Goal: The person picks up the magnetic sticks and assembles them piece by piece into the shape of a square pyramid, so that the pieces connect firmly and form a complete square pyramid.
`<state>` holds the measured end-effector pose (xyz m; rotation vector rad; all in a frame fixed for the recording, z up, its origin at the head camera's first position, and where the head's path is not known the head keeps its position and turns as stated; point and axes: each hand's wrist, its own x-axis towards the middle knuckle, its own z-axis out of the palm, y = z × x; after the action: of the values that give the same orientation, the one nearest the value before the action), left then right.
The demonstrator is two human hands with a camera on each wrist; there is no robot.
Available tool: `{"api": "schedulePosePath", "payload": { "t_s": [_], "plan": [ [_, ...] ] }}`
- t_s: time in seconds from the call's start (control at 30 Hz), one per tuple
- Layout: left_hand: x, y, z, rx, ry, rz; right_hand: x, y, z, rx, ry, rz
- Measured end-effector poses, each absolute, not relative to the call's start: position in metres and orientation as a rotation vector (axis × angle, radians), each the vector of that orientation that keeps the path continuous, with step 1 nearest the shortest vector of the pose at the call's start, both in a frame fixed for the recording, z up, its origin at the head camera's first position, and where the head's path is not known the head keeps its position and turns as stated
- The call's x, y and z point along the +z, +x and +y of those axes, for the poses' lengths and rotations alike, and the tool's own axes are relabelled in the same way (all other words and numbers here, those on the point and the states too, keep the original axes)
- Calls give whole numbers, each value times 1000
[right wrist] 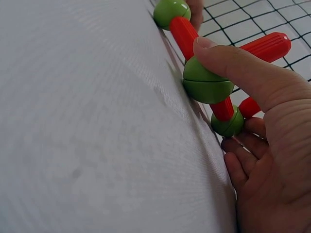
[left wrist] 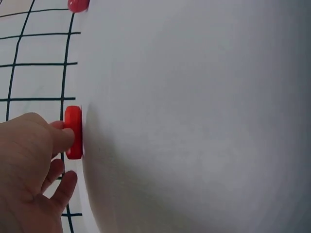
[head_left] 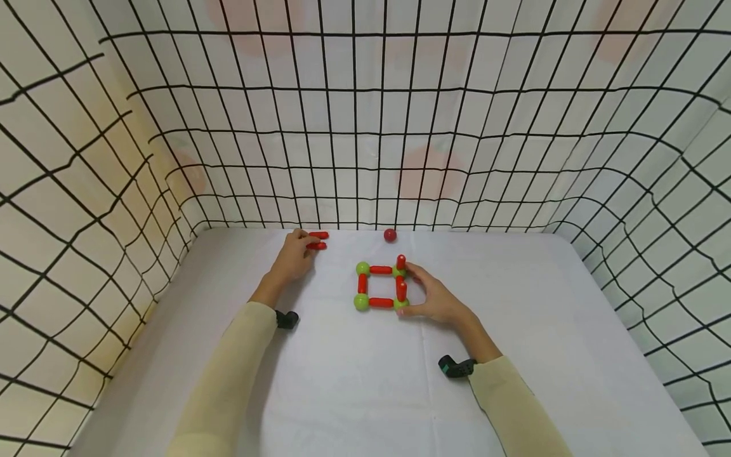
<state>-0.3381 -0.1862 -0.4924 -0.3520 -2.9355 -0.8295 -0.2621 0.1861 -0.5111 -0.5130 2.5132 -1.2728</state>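
Observation:
At the back left, my left hand (head_left: 292,257) (left wrist: 29,165) pinches a red stick (head_left: 318,245) (left wrist: 74,116), the thumb on its near side. Another red stick (head_left: 321,235) lies just behind it. A square of green balls and red sticks (head_left: 381,303) lies flat on the table, with a red stick standing up from each of its two right-hand balls. My right hand (head_left: 436,301) (right wrist: 282,126) grips the square's right side, thumb on the near green ball (right wrist: 208,90), other fingers by the far green ball (right wrist: 228,124).
A red ball (head_left: 390,235) sits near the table's back edge, behind the square. Black wire mesh (head_left: 365,89) rises along the back and both sides of the white-covered table (head_left: 354,387).

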Motion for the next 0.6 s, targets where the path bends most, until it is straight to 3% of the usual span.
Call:
{"api": "schedulePosePath", "payload": {
  "t_s": [0.37,0.6],
  "plan": [
    [-491,-329,-183,-743,-395,-3018,-516,-263,185,-1286,-506,2503],
    [-498,-313,-176,-1177,-407,-2897,-515,-263,186,-1280,-502,2517]
  ]
}}
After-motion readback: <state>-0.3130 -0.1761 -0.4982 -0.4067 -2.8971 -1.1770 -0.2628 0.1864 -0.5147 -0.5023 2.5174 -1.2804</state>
